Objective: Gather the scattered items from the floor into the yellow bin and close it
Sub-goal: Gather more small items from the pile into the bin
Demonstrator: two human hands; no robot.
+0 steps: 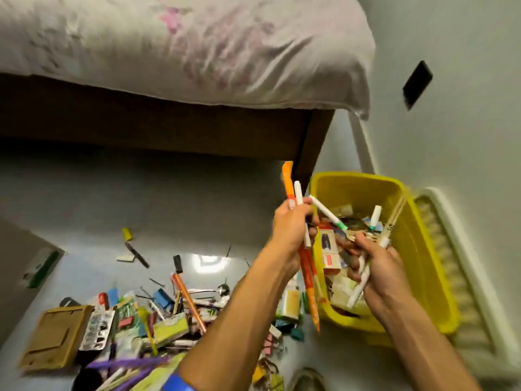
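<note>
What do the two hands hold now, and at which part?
Left hand grips orange pens around their middle; right hand grips white markers near their middle.
</note>
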